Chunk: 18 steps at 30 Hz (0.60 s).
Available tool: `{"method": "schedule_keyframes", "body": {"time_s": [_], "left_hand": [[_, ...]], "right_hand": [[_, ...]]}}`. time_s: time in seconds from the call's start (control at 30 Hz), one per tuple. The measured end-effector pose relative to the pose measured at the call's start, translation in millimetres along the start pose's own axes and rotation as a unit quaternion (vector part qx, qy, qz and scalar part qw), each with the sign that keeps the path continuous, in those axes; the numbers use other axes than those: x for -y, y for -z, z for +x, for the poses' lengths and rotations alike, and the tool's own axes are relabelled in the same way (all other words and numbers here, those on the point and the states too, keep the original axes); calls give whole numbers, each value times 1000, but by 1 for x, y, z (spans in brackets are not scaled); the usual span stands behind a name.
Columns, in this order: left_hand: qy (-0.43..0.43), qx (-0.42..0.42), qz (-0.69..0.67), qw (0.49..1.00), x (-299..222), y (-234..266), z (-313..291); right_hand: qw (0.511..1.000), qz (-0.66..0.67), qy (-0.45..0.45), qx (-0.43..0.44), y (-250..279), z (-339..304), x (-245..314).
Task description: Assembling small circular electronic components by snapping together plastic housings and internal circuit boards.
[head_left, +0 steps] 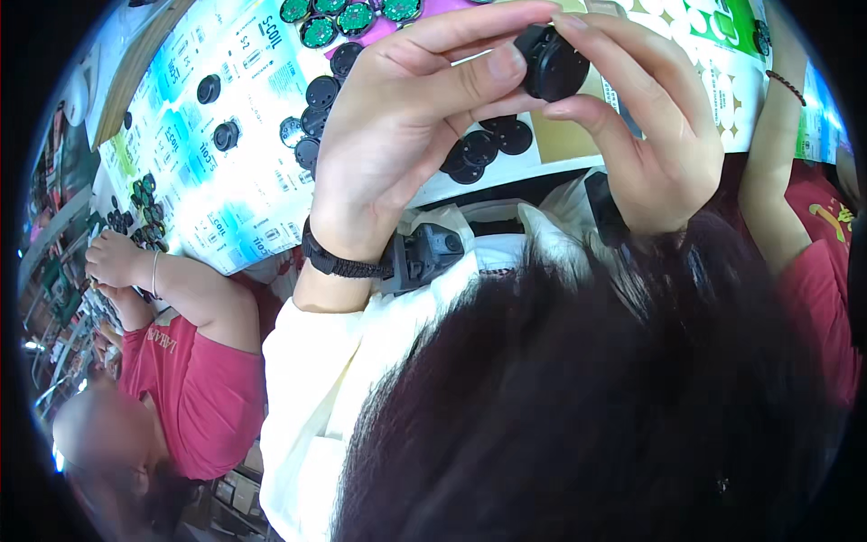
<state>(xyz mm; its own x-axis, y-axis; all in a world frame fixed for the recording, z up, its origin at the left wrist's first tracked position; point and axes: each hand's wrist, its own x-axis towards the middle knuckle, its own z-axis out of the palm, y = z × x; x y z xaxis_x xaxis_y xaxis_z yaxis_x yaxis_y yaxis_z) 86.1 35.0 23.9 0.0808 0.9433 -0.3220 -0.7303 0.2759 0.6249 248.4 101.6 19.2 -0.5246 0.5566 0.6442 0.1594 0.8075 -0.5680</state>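
Note:
Above the table's near edge, a small black round casing (pixel 562 72) is held up between my two hands. My left hand (pixel 384 135) has its thumb and fingertips pressed on the casing's left side. From the right, my right hand (pixel 668 149) grips the same casing between its thumb and fingertips. Under my hands, several flat black discs (pixel 488 144) lie on the table. Further black round parts (pixel 322 92) lie in a cluster to the left of my left wrist. Beyond them are round black cases with green circuit boards (pixel 355 16) inside, on a pink surface.
Printed white and blue sheets (pixel 262 117) cover the table at left, with two black round parts (pixel 209 88) standing apart on them. At left a co-worker in red (pixel 203 388) handles small parts. Another co-worker's arm (pixel 775 163) reaches in at right.

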Motion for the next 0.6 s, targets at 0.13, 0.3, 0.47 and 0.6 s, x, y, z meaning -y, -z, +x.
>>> {"method": "schedule_keyframes", "body": {"time_s": [0.13, 0.3, 0.47, 0.6], "left_hand": [[11, -22, 6, 1000, -4, -10, 0], [-9, 14, 15, 1000, 0, 0, 0], [9, -4, 2, 1000, -1, -9, -2], [22, -13, 28, 999, -4, -7, -2]], "right_hand": [[1000, 4, 8, 2, 6, 3, 0], [1000, 26, 6, 1, 4, 2, 0], [998, 12, -41, 44, 10, 6, 8], [999, 23, -27, 23, 3, -2, -1]]}}
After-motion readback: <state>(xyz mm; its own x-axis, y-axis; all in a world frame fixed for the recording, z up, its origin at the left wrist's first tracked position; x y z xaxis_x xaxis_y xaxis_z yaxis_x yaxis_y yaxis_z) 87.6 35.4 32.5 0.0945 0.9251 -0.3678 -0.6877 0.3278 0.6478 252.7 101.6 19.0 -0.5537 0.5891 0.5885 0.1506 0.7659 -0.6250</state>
